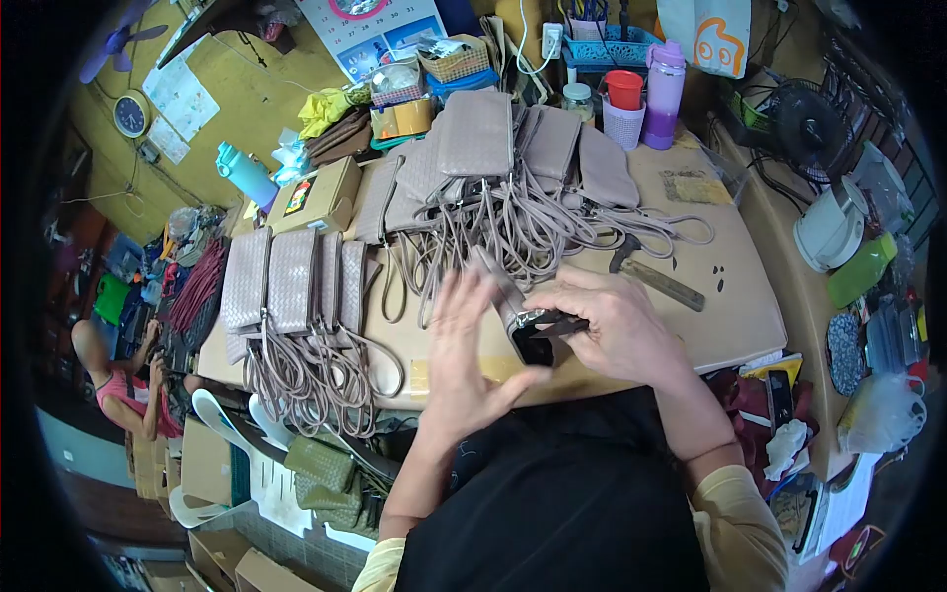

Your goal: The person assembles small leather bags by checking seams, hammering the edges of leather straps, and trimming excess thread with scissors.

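Note:
My left hand (456,360) is raised with its fingers stretched out and the thumb apart, smeared a little by motion. Between my hands stands a mauve pouch (505,296), its dark lining showing at the near end. My right hand (617,326) is closed around a dark pointed tool (564,328) at the pouch's near end; I cannot tell its exact kind. Behind my hands, woven mauve pouches (475,133) lie piled up with their thin wrist straps (533,222) tangled in front. Another row of pouches (294,281) lies to the left, straps hanging over the table edge.
A hammer (659,279) lies right of my hands on the cardboard-covered table (735,296). Bottles, a red cup (623,89) and baskets line the back. A white chair (271,483) stands at lower left. Farther left sits another person (138,395).

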Action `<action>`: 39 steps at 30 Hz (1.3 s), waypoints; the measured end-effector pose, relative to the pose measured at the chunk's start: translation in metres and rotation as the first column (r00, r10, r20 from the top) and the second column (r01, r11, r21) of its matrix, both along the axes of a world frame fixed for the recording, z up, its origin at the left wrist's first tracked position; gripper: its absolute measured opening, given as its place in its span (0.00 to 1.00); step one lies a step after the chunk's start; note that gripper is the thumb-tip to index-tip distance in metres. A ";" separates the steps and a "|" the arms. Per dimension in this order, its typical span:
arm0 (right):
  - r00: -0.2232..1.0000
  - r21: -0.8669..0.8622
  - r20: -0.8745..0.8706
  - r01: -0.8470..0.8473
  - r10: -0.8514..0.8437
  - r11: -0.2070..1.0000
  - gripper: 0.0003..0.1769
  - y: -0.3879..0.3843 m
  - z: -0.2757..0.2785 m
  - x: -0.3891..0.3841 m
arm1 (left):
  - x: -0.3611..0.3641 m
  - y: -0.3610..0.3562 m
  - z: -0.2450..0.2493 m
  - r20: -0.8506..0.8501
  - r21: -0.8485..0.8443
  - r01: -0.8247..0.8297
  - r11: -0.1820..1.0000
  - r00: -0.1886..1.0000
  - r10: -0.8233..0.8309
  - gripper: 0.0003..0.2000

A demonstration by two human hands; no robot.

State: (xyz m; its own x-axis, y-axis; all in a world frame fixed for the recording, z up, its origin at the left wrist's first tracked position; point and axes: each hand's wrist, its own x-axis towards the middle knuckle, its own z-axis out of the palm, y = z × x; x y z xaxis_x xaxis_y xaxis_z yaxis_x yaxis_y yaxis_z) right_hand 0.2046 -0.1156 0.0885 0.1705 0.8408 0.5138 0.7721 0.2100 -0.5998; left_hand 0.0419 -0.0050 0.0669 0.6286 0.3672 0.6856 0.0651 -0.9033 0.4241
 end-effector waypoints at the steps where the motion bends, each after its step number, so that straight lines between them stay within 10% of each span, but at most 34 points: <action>1: 0.998 -0.046 0.057 -0.035 0.038 0.998 0.15 -0.001 0.008 0.000 | 0.002 0.004 -0.002 -0.001 -0.001 -0.003 1.000 1.000 0.003 0.26; 5: 0.974 -0.030 0.203 -0.094 0.098 0.995 0.15 0.002 0.031 0.015 | 0.006 0.007 -0.001 -0.080 0.043 0.168 0.985 0.983 -0.164 0.20; 7: 0.981 -0.098 0.123 -0.136 0.147 0.986 0.14 0.014 0.021 0.026 | 0.002 0.004 -0.003 -0.103 -0.258 0.108 0.960 0.985 -0.138 0.18; 9: 0.989 -0.079 0.067 -0.129 0.134 0.989 0.10 0.028 -0.011 0.028 | 0.005 0.008 -0.016 -0.148 -0.178 0.004 0.984 0.989 -0.031 0.15; 11: 0.977 0.179 -0.074 0.212 -0.202 0.961 0.16 0.031 -0.042 0.013 | 0.008 0.017 -0.038 -0.196 -0.422 -0.092 0.902 0.981 0.008 0.11; 12: 0.942 0.096 -0.308 0.169 -0.133 0.981 0.24 0.028 -0.057 0.007 | 0.010 0.018 -0.040 -0.191 -0.422 -0.095 0.902 0.981 0.014 0.11; 15: 0.951 -0.144 -0.272 0.112 -0.149 0.983 0.27 0.016 -0.076 -0.012 | 0.011 0.017 -0.046 -0.089 -0.444 0.004 0.896 0.995 -0.048 0.12; 19: 0.976 0.059 -0.209 0.078 -0.064 0.995 0.19 0.018 -0.090 -0.007 | 0.004 0.016 -0.043 -0.104 -0.388 0.093 0.917 0.984 -0.144 0.14; 25: 0.990 -0.098 -0.075 -0.128 0.121 0.987 0.14 0.017 -0.077 0.015 | -0.010 0.029 -0.046 -0.182 -0.351 0.251 0.902 0.927 -0.329 0.14; 27: 0.892 -0.285 -0.429 -0.285 0.144 0.915 0.07 0.021 -0.083 0.020 | -0.009 0.027 -0.045 -0.174 -0.501 0.170 0.849 0.941 -0.291 0.11; 29: 0.835 -0.240 -0.528 -0.323 0.156 0.915 0.09 0.028 -0.102 0.023 | -0.008 0.034 -0.065 -0.132 -0.624 0.195 0.756 0.928 -0.349 0.08; 34: 0.486 -0.064 -0.855 -0.443 0.180 0.894 0.13 0.031 -0.126 0.020 | 0.001 0.044 -0.100 0.429 -0.886 0.462 -0.028 0.796 -0.428 0.11; 39: 0.327 -0.054 -0.941 -0.394 0.085 0.918 0.17 0.030 -0.130 0.015 | 0.007 0.035 -0.100 0.481 -0.876 0.429 -0.219 0.805 -0.347 0.14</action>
State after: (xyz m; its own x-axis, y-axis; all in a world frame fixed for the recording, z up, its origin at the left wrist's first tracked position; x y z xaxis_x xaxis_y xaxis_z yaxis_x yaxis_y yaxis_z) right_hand 0.2195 -0.0851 -0.0412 0.1659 0.9855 -0.0347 -0.3456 0.0252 -0.9380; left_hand 0.0489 0.0303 -0.0329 0.9444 0.3266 -0.0384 -0.1615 0.5623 0.8110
